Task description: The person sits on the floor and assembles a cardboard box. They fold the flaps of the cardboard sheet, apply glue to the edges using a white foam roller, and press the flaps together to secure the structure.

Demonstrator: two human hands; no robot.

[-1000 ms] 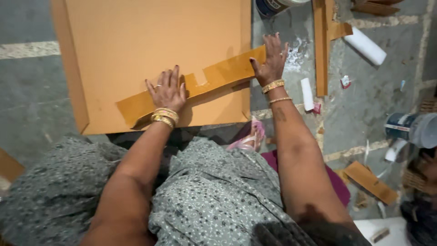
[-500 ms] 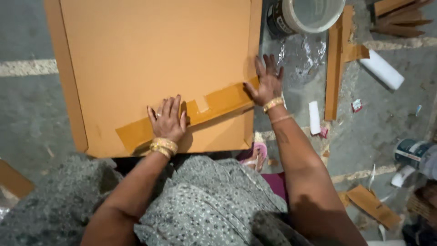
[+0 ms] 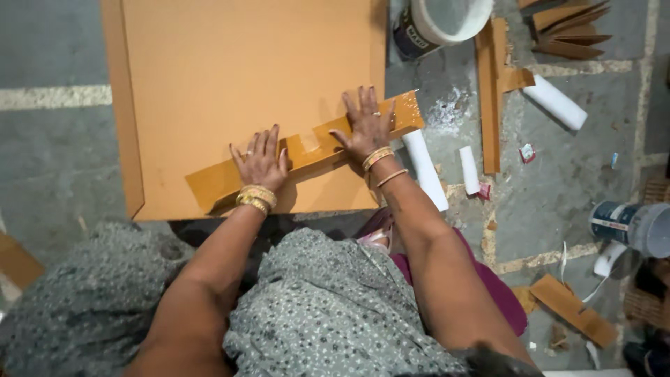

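Left hand: the left hand (image 3: 261,162) is lying flat with fingers spread, pressing on the lower left part of the cardboard strip (image 3: 307,155); it is not gripping anything.
Right hand: the right hand (image 3: 366,126) is also lying open and flat, fingers apart, pressing the upper right part of the same strip.
Strip: the notched brown strip is lying diagonally across the lower edge of the large cardboard sheet (image 3: 230,77), its right end reaching just over the sheet's right edge.
Change: compared with a moment ago, the right hand is sitting more inward on the strip, and both hands are pressing closer together.
Meaning: I judge the strip is being pressed down onto the sheet, part by part.
Around: a white bucket (image 3: 447,21) and white rolls (image 3: 424,169) are lying on the stone floor (image 3: 558,181), beside loose cardboard pieces (image 3: 491,91).
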